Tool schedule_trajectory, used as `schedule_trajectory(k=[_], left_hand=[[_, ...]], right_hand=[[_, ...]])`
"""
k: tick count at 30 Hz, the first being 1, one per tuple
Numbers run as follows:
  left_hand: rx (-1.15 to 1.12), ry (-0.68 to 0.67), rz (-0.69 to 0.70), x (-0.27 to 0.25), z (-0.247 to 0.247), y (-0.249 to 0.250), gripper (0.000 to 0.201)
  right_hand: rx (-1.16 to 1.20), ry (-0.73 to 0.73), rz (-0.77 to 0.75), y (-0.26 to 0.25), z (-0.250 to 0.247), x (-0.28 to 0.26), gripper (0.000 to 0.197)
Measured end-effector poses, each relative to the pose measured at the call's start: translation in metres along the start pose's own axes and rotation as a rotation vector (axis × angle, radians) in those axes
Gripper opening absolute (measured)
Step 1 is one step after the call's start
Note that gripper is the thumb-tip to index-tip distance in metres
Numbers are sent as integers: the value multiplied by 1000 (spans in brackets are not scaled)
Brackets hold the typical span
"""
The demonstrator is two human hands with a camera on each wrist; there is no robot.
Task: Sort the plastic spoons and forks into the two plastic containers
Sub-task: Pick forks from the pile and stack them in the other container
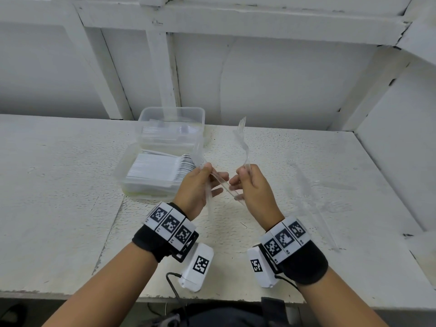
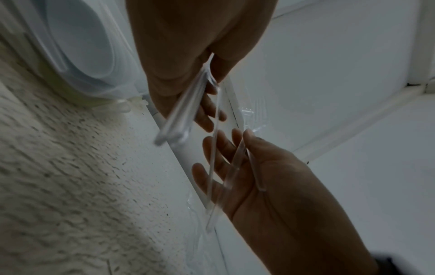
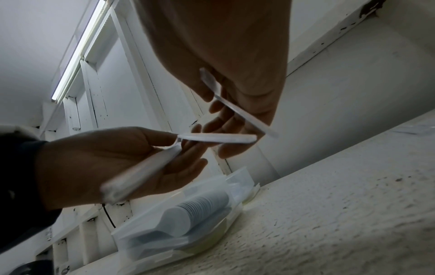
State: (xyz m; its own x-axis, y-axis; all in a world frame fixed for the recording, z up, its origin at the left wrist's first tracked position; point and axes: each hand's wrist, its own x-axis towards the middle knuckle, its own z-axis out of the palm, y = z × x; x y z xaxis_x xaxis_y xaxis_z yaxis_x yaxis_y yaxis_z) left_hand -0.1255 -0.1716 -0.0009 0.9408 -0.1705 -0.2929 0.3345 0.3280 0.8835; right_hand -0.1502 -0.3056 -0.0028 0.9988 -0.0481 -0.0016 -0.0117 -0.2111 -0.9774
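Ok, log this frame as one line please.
phase: sorting, mid-air | left hand: grips clear utensil handles | right hand: pinches clear forks, tines up | near container: stacked spoons | far container: partly filled

A rough, speckled white worktop lay beneath the hands. White panelled walls with chipped battens rose beyond them. A lit fluorescent tube ran overhead, above the hands.

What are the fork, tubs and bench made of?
Fork: clear glossy plastic by the look; the wall shows through it.
Tubs: translucent, slightly frosted plastic; the cutlery inside shows through.
Bench: white-painted, rough and pitted; the base material is unclear.
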Motion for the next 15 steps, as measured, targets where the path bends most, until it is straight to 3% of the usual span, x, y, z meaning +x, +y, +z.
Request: schedule_trajectory(k=[7, 10, 15], left_hand=[[-82, 120, -59, 1, 4, 3, 25], [-68, 86, -92, 1, 4, 4, 10], [-68, 31, -48, -1, 5, -1, 19]], right_hand=[[-84, -31, -19, 0, 2, -4, 17], [-111, -28, -26, 1, 2, -3, 12], [-1, -37, 25, -1, 3, -7, 18]])
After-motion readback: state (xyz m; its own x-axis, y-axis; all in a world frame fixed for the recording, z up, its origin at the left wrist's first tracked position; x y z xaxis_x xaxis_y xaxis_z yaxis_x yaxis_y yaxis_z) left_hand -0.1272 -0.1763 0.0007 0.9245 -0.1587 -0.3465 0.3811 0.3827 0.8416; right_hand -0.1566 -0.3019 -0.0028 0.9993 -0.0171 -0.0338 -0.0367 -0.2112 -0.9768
